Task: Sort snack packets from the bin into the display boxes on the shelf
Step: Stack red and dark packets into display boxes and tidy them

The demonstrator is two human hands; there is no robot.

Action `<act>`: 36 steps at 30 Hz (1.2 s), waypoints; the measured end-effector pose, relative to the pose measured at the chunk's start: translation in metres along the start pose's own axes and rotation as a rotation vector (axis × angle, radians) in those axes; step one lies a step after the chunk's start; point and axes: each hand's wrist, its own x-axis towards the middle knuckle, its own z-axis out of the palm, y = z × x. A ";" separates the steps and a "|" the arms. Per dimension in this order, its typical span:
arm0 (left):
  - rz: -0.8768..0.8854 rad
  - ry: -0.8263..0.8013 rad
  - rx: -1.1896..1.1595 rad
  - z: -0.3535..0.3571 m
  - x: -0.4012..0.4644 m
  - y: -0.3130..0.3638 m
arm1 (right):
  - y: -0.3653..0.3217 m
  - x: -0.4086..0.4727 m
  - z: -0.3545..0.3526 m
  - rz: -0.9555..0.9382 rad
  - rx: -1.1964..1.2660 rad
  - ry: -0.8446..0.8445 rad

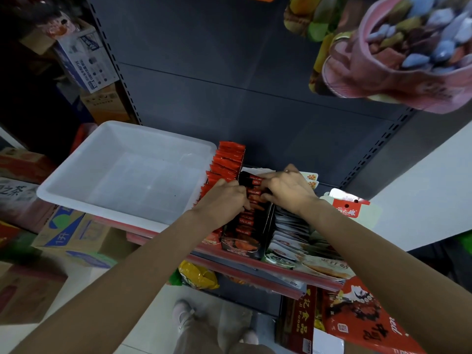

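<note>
From the head view, the left hand and right hand had curled fingers on the dark red-and-black snack packets standing in the middle black cardboard display box on the shelf. The white rectangular plastic bin sat just left, beside the red packets, with white packets to the right.

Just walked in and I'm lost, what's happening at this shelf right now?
A person is stocking snack packets on a store shelf. Both hands are in the middle display box, the one with black and red packets: the left hand and right hand are working among the packets near its back. The red packets fill the box to the left, white packets the box to the right. The white plastic bin beside them looks empty.
</note>
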 end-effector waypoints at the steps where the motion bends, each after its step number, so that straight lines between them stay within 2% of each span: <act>1: 0.008 -0.005 -0.006 0.001 -0.001 -0.001 | -0.003 0.001 0.002 0.024 -0.016 0.010; 5: 0.000 -0.053 -0.023 0.010 -0.005 -0.004 | -0.009 0.004 0.003 0.108 0.008 0.043; 10: 0.031 -0.053 -0.030 0.011 -0.009 -0.006 | 0.003 0.006 -0.011 0.159 0.249 -0.023; 13: 0.023 0.001 0.005 0.007 -0.007 -0.003 | 0.000 0.008 -0.013 0.147 0.194 -0.036; 15: -0.042 0.032 0.048 0.003 0.000 0.000 | -0.003 0.010 -0.016 0.141 0.153 -0.049; 20: -0.106 -0.036 0.281 -0.008 0.018 0.019 | -0.003 0.009 -0.013 0.129 0.078 -0.046; 23: -0.112 -0.049 0.320 -0.009 0.022 0.025 | -0.004 0.008 -0.011 0.125 0.081 -0.050; 25: -0.121 -0.036 0.280 -0.008 0.023 0.021 | -0.002 0.008 -0.011 0.113 0.093 -0.051; 31: -0.217 0.145 -0.011 -0.006 0.016 0.010 | 0.007 0.008 -0.008 0.059 0.186 -0.092; 34: -0.274 0.187 -0.127 -0.005 0.015 0.011 | 0.006 0.006 -0.009 0.036 0.137 -0.108; 36: -0.274 0.223 -0.136 -0.002 0.011 0.013 | 0.003 0.004 -0.006 0.061 0.088 -0.058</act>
